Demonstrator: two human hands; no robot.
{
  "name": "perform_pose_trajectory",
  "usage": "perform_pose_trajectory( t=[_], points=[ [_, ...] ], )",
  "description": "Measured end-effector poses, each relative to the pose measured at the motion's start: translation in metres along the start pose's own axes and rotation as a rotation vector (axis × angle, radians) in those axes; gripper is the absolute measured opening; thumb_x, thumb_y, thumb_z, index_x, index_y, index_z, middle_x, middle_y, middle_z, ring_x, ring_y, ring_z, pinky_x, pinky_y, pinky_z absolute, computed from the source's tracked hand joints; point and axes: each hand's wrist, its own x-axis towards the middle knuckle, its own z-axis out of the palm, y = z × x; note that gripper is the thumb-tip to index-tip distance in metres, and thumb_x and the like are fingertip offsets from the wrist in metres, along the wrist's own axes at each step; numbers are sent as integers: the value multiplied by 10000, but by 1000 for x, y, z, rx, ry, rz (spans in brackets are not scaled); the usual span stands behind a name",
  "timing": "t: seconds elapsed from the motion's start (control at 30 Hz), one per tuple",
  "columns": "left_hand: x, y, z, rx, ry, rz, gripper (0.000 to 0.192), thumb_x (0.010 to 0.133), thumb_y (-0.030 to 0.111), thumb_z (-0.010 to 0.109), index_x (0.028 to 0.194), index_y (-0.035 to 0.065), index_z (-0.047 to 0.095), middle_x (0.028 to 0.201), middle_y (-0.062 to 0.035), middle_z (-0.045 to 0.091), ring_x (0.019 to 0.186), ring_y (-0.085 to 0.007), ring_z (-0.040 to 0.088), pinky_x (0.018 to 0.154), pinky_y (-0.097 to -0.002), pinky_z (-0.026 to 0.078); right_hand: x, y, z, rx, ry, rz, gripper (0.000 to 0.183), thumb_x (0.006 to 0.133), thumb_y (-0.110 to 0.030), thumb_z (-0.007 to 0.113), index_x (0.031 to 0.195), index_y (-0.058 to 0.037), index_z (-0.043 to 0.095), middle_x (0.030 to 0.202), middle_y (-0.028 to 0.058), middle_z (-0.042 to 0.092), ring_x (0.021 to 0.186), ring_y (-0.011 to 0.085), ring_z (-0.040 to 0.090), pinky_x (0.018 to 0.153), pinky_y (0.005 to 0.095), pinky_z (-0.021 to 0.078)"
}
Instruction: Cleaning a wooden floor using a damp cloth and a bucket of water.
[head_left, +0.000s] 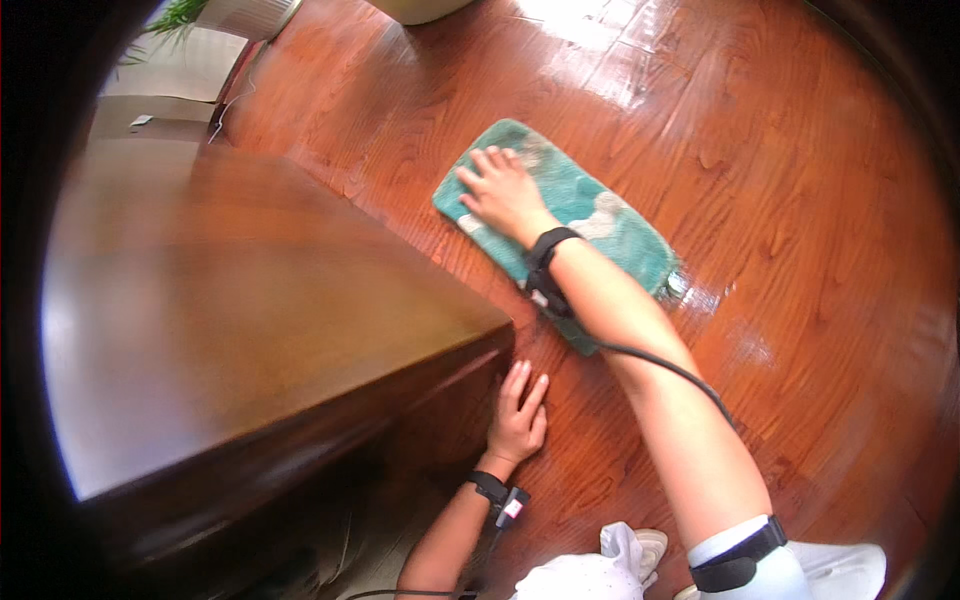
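Observation:
A small teal-green plush rug (592, 187) with cream patches lies flat on the wood-look floor. My right hand (501, 191) rests palm down near its far left end, fingers spread, holding nothing. Part of the rug is covered by my right forearm. Nearer to me, my left hand (519, 418) is placed against the floor beside the corner of a dark wooden furniture piece (315, 315), its fingers apart and nothing in them. Both wrists wear black straps with small devices and cables.
Reddish-brown flooring (810, 300) extends to the right, with bright reflections. A ribbed pot (251, 16) with a green plant is at the upper left, and the base of another pot (421, 9) at the top. A thin white cable (225, 112) runs behind the furniture.

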Motion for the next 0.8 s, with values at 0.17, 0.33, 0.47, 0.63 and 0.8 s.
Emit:
perform_pose_trajectory(
  t=[0.17, 0.33, 0.47, 0.63, 0.8],
  points=[
    [10, 4, 14, -17, -7, 25, 540, 796, 44, 589, 1334, 54, 540, 1459, -203, 378, 1358, -391, 360, 1124, -465, 326, 23, -21, 21, -4, -125, -165, 329, 877, -286, 571, 1199, -248, 627, 1316, -4, 559, 1300, 239, 446, 1096, 551, 289],
    [0, 0, 2, 18, -16, -12, 533, 791, 36, 602, 1320, 63, 548, 1455, -198, 386, 1356, -390, 361, 1118, -467, 328, -29, -39, -2, 180, -314, -469, 441, 937, -322, 492, 1342, -155, 547, 1471, 10, 450, 1413, 211, 328, 1152, 553, 190],
    [-1, -2, 6, 35, -18, -12, 529, 789, 40, 613, 1314, 68, 554, 1453, -194, 395, 1355, -387, 365, 1114, -478, 321, -98, -17, -65, 219, -397, -457, 462, 962, -270, 450, 1397, -119, 476, 1502, 33, 404, 1435, 221, 292, 1176, 530, 147],
    [-1, -2, 12, 12, 0, -22, 530, 805, 113, 623, 1328, 90, 542, 1469, -191, 383, 1364, -367, 362, 1123, -535, 259, -98, -18, -69, 223, -381, -439, 466, 952, -256, 460, 1397, -115, 470, 1500, 44, 408, 1431, 218, 304, 1171, 526, 181],
    [-2, 0, 10, 69, -15, 4, 546, 813, 140, 634, 1346, 94, 525, 1480, -179, 370, 1381, -351, 342, 1125, -506, 279, -12, -45, 5, 145, -315, -449, 469, 946, -275, 449, 1397, -149, 480, 1514, 31, 392, 1428, 213, 308, 1175, 539, 165]
  ],
)
